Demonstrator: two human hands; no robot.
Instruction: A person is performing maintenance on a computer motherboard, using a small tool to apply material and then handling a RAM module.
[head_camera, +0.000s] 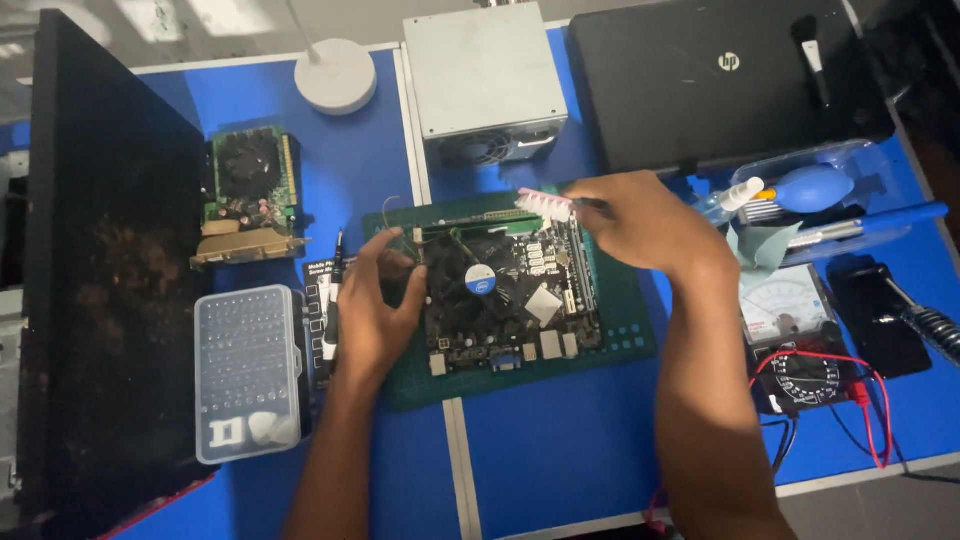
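Starting at the left, a clear screwdriver bit case (248, 372) lies beside a green graphics card (247, 195). My left hand (372, 310) rests open, fingers curled against the left edge of the motherboard (505, 290) on its green mat (620, 335). My right hand (645, 220) grips a pink-bristled brush (547, 203) over the board's top edge. A round blue sticker (481, 279) marks the fan. Farther right lies an analog multimeter (790, 320) with a white dial face.
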